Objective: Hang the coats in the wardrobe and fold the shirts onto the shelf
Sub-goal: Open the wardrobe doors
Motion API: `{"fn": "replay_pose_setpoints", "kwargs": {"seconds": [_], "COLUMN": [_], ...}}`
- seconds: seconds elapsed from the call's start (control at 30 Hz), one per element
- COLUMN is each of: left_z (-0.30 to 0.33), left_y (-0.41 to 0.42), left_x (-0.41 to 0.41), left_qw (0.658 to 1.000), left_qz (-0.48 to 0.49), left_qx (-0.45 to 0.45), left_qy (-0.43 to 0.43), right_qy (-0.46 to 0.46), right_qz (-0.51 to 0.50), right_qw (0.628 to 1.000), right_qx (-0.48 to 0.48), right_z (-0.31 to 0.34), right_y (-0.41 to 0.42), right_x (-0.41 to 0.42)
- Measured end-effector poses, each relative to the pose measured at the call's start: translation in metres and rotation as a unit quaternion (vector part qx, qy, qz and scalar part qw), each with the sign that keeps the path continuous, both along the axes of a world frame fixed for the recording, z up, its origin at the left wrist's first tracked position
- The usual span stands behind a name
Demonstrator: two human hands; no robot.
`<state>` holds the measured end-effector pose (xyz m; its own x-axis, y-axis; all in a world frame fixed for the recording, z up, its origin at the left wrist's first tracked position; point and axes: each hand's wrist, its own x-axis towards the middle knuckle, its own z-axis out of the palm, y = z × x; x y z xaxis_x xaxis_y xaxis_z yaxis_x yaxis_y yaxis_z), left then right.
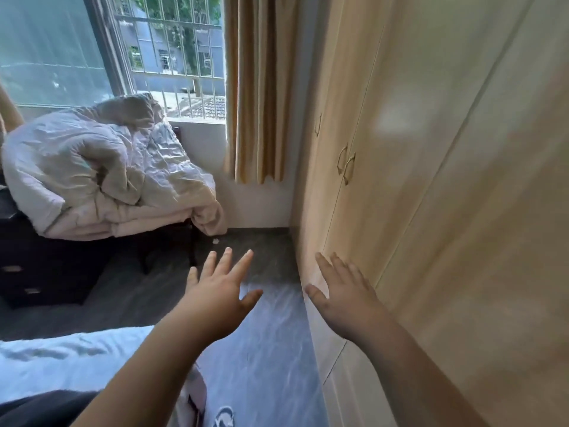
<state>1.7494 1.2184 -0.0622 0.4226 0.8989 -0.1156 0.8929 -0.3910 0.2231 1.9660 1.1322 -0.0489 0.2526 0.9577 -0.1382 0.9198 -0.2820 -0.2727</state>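
Two empty hands reach out beside a closed wardrobe.

The wardrobe (431,180) fills the right side, its pale wood doors closed, with paired handles (346,163) on the doors further along. The right hand (345,298) is stretched forward, fingers straight and spread, in front of the wardrobe's lower edge; whether it touches the wood cannot be told. The left hand (220,292) is held out just beside it over the dark floor (264,349), fingers wide and holding nothing. No coats or shirts can be made out. At lower left lies the corner of a bed (61,355) with a light sheet. Further off, a crumpled quilt (101,174) is piled on dark furniture below the window (166,57), and a yellow curtain (261,87) hangs beside the wardrobe.
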Motion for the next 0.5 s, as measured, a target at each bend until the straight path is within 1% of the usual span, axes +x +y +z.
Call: {"fn": "replay_pose_setpoints", "kwargs": {"seconds": [0.17,0.2,0.27,0.33,0.4,0.5], "left_z": [0.002,0.008,0.019,0.028,0.032,0.023], "left_y": [0.152,0.17,0.226,0.28,0.321,0.362], "left_x": [0.038,0.043,0.06,0.084,0.114,0.164], "left_qw": [0.999,0.998,0.997,0.995,0.992,0.982], "left_qz": [-0.049,-0.056,-0.073,-0.094,-0.125,-0.187], "left_qx": [0.007,0.008,0.015,0.021,0.023,0.008], "left_qy": [-0.007,-0.001,0.0,-0.005,-0.01,-0.006], "right_qy": [0.001,0.001,0.023,0.04,0.041,0.035], "right_qz": [-0.05,-0.053,-0.083,-0.137,-0.182,-0.225], "right_qw": [0.999,0.998,0.994,0.982,0.971,0.962], "right_qx": [0.02,0.031,0.07,0.122,0.151,0.154], "right_z": [0.008,0.013,0.024,0.033,0.034,0.018], "right_y": [0.14,0.157,0.207,0.252,0.285,0.321], "right_x": [0.037,0.042,0.056,0.07,0.085,0.117]}}
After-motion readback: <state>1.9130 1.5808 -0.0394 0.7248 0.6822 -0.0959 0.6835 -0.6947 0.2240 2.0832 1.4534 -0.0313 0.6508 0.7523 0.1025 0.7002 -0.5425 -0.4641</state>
